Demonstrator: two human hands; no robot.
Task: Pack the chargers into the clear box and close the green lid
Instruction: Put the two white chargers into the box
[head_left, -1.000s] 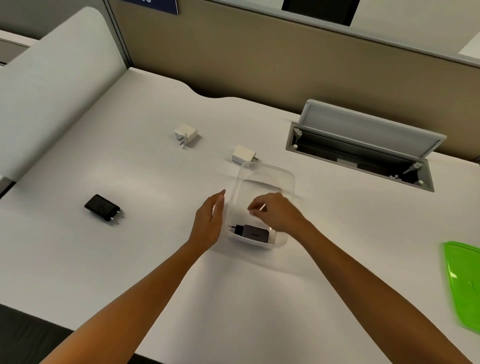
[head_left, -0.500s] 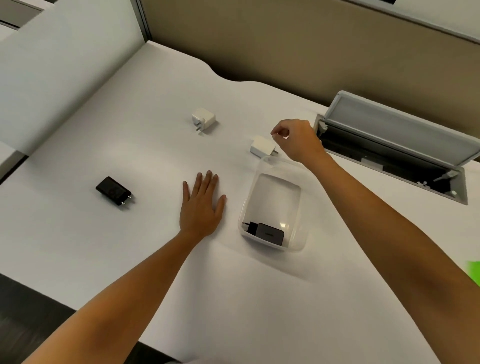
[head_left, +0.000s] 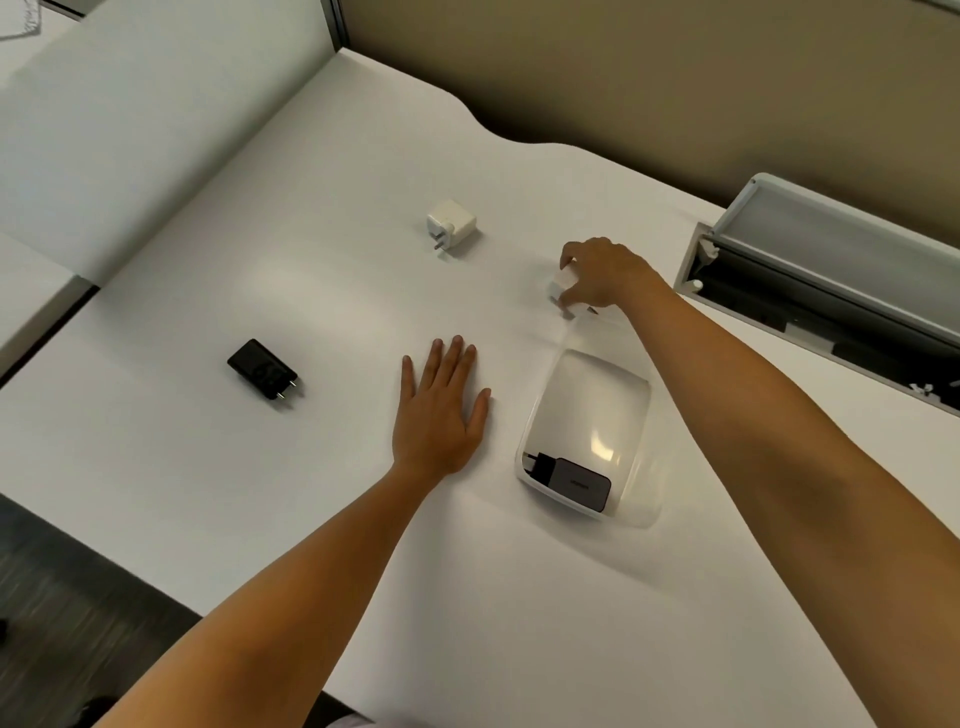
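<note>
White desk (head_left: 291, 493) with wavy back edge. Tan partition wall (head_left: 649, 78) behind it. Grey cable hatch (head_left: 831, 291) set in desk at right, lid (head_left: 841, 228) flipped up toward the wall, dark inside. White divider panel (head_left: 156, 119) at left. Dark grey floor (head_left: 67, 639) bottom left.

An office cubicle: a white worktop (head_left: 260, 519) hemmed by tan fabric partition panels (head_left: 675, 78), with a flip-up cable hatch (head_left: 831, 270) sunk into its surface.
</note>
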